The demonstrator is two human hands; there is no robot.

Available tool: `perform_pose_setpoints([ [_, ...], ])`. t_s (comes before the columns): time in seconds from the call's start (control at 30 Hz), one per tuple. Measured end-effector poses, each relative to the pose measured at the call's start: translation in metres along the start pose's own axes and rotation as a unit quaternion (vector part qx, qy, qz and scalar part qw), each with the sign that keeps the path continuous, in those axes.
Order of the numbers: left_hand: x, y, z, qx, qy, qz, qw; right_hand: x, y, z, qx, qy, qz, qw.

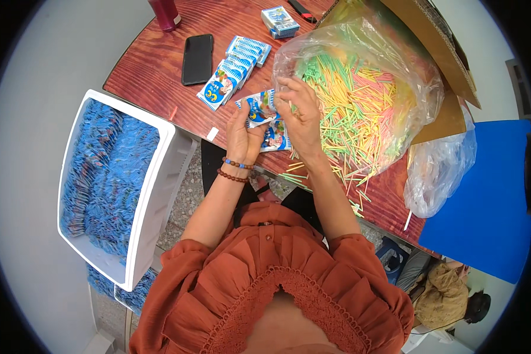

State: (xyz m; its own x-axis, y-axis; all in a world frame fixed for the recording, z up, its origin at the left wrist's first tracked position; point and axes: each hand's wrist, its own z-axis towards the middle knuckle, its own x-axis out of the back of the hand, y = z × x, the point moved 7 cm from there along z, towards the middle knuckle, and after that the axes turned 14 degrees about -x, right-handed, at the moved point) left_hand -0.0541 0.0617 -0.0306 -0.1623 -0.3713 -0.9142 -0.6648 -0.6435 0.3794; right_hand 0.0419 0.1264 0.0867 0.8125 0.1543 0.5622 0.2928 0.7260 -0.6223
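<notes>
A small blue-and-white printed packet sits in my left hand, whose fingers are closed around its lower left side. My right hand is at the packet's right edge with its fingers curled in. Whether it pinches the packet or a small piece there is too fine to make out. Another packet of the same kind lies below, partly covered by my hands. Just right of my right hand, a heap of thin pastel sticks in green, yellow and pink spills from a clear plastic bag.
An overlapping row of packets lies by a black phone. Farther back are a stacked bundle and a red bottle. A white bin full of packets stands left; a cardboard box rises right. A person is behind, lower right.
</notes>
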Motion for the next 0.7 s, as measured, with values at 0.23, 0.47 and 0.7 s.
perform_pose_setpoints([
  [0.23, 0.01, 0.025, 0.005, -0.06, 0.03, -0.003, 0.998, -0.044, 0.029, 0.002, -0.267, -0.172, 0.231, 0.919],
  [0.47, 0.035, 0.099, 0.014, -0.337, 0.104, 0.325, 0.877, -0.127, 0.033, 0.043, -0.294, -0.237, 0.217, 0.9],
  [0.7, 0.017, 0.095, 0.014, -0.389, -0.093, 0.761, 0.511, -0.134, 0.047, 0.044, -0.202, -0.169, 0.042, 0.964],
])
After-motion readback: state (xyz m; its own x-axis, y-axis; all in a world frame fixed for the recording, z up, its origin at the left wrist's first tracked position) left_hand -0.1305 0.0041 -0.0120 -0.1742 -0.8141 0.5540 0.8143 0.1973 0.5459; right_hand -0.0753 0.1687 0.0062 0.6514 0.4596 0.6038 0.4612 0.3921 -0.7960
